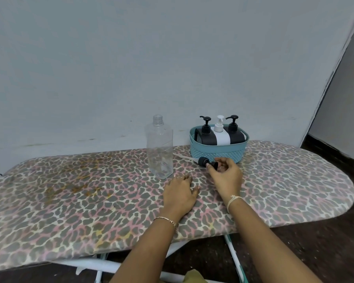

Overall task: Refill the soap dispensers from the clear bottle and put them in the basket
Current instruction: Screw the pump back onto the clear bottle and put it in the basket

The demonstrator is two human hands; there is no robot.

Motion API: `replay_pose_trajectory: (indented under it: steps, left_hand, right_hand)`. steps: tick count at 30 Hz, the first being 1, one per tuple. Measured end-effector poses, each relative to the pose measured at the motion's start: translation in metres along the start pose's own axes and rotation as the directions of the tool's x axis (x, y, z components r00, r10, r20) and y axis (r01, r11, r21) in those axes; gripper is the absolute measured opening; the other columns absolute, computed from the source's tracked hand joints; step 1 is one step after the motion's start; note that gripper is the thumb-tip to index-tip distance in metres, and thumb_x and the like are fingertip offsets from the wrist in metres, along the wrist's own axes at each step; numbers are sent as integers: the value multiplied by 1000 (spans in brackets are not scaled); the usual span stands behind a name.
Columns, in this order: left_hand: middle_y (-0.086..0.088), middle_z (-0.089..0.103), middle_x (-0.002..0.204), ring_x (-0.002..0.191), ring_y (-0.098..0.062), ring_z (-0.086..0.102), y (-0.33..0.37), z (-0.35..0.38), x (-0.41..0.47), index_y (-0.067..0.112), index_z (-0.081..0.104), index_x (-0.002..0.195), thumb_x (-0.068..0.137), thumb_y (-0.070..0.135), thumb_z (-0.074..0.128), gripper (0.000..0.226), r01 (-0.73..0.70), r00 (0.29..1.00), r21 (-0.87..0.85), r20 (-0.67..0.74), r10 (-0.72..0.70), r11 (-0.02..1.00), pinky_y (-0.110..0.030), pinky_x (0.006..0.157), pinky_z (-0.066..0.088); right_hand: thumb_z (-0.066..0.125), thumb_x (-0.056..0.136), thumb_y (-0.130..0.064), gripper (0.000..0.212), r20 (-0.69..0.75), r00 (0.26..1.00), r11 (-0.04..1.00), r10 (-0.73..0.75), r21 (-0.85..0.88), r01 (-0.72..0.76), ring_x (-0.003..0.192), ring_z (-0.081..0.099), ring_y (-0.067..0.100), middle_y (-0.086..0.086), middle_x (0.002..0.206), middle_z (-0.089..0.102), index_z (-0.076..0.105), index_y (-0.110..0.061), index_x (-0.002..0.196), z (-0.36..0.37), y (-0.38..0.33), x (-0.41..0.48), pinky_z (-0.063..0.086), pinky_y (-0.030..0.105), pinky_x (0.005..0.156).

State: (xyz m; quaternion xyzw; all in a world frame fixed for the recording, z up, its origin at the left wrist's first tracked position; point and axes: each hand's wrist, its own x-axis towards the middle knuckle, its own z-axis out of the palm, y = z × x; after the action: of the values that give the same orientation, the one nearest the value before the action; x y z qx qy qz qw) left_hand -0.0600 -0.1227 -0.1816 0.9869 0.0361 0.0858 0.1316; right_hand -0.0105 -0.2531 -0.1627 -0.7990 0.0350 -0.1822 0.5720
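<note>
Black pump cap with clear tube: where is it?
Head view, right of centre: black pump cap on the leopard-print ironing board, between clear plastic bottle and teal basket, pinched by the right hand.

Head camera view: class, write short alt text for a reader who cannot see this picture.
A person's right hand pinches a black pump lying on a leopard-print ironing board, while the left hand rests flat beside it. An uncapped clear bottle stands upright, and three soap dispensers, two black and one white, stand in a teal basket.
</note>
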Motion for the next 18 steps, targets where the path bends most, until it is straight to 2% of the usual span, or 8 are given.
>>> replay_pose_trajectory:
  steps: [3, 5, 7, 9, 11, 13, 15, 18]
  left_hand:
    - [3, 45, 146, 129, -21, 43, 0, -1, 0, 21, 43, 143, 96, 50, 41, 55, -2, 1000, 2, 14, 2, 1000, -40, 108, 36]
    - [2, 44, 147, 130, -22, 42, 1, -3, -2, 21, 41, 144, 97, 50, 39, 55, -6, 1000, 23, 25, 6, 1000, -42, 110, 32]
    - [0, 43, 147, 131, -23, 40, 2, -5, -5, 20, 40, 145, 98, 49, 37, 55, -15, 999, 41, 37, 14, 999, -43, 111, 30]
    - [0, 45, 145, 129, -24, 42, 0, -9, -3, 19, 43, 142, 97, 49, 39, 54, -23, 997, 29, 78, 21, 999, -43, 110, 33]
    - [-1, 54, 137, 121, -22, 51, -2, -18, 0, 19, 54, 133, 94, 46, 49, 48, -30, 993, -13, 114, 31, 999, -41, 103, 42]
    - [3, 63, 126, 113, -17, 58, -3, -28, 0, 23, 62, 124, 90, 40, 59, 38, -17, 995, -85, 97, 26, 996, -36, 94, 50]
    - [7, 65, 121, 107, -14, 62, -3, -38, -2, 28, 65, 118, 89, 36, 63, 30, 2, 1000, -162, 7, -1, 987, -32, 88, 52]
    - [11, 67, 115, 95, -9, 64, -6, -53, -7, 29, 66, 112, 89, 38, 63, 25, 13, 986, -318, -156, -66, 948, -31, 81, 55]
  right_hand:
    - [84, 71, -17, 26, -92, 987, 950, 131, 295, -99, 60, 49, 5, -4, 76, 62, 69, -18, 93, 0, -16, -1, 48, 20, 59]
    - [83, 71, -12, 27, -104, 980, 896, 171, 429, -111, 67, 54, 4, -6, 78, 63, 69, -15, 93, 0, -26, 0, 50, 16, 65]
    - [80, 75, -10, 25, -116, 985, 878, 126, 474, -57, 78, 61, 5, -4, 87, 67, 69, -13, 97, 0, -36, 1, 51, 12, 72]
    - [73, 83, -11, 23, -138, 990, 901, 5, 430, 56, 90, 63, 9, 3, 98, 67, 66, -9, 104, 0, -45, 2, 48, 5, 70]
    - [64, 91, -15, 19, -142, 980, 930, -136, 323, 176, 98, 61, 13, 4, 106, 64, 60, -10, 109, -1, -51, 3, 46, 4, 71]
    - [55, 97, -19, 18, -133, 963, 945, -234, 203, 258, 95, 60, 12, -2, 106, 60, 53, -13, 113, -3, -57, 5, 52, 17, 77]
    - [49, 99, -21, 19, -155, 947, 946, -280, 122, 300, 90, 61, 14, -5, 103, 58, 48, -13, 116, -7, -65, 8, 54, 32, 78]
    - [48, 99, -24, 22, -205, 927, 935, -315, 102, 340, 92, 63, 21, 3, 107, 62, 47, -12, 117, -13, -78, 14, 55, 38, 79]
